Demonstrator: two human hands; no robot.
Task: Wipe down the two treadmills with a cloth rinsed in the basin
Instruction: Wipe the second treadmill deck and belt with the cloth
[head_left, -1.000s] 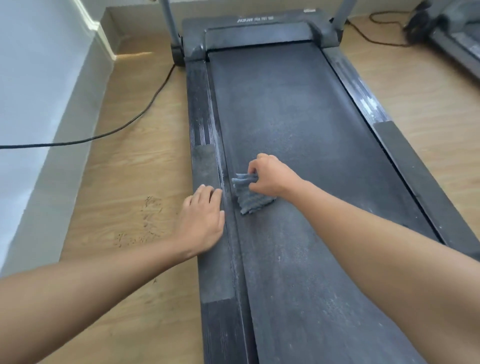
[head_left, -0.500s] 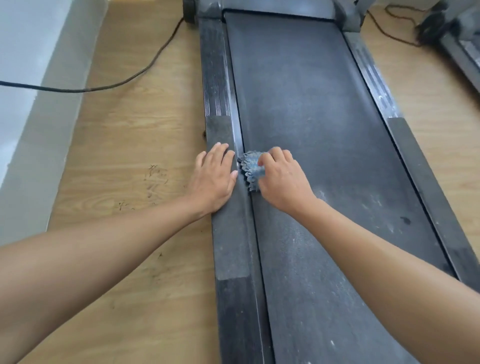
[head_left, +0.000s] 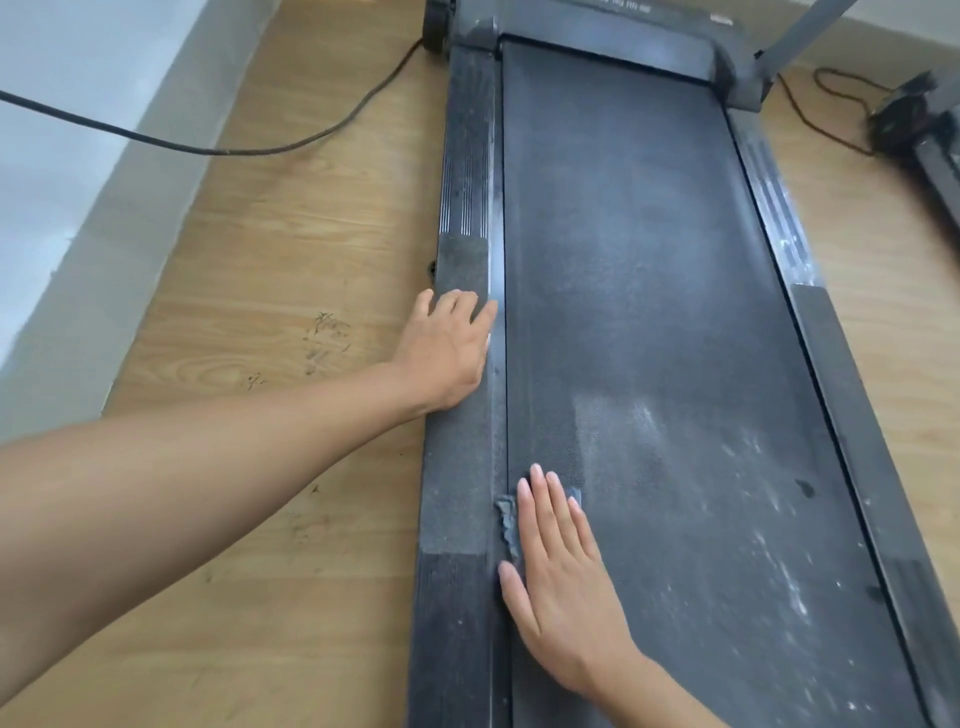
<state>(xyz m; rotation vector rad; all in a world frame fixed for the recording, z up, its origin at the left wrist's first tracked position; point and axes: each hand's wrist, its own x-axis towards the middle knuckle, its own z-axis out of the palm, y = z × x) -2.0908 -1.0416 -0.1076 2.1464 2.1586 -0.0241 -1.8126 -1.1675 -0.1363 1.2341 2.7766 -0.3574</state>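
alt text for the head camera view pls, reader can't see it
A person's right hand presses a small crumpled grey cloth flat against the left edge of a dusty black treadmill belt, fingers straight. The left hand rests flat on the treadmill's dark left side rail, beside a light wooden floor crossed by a black cable.

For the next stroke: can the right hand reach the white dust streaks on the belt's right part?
Probably yes: nothing lies on the treadmill belt between the right hand and the dust streaks.
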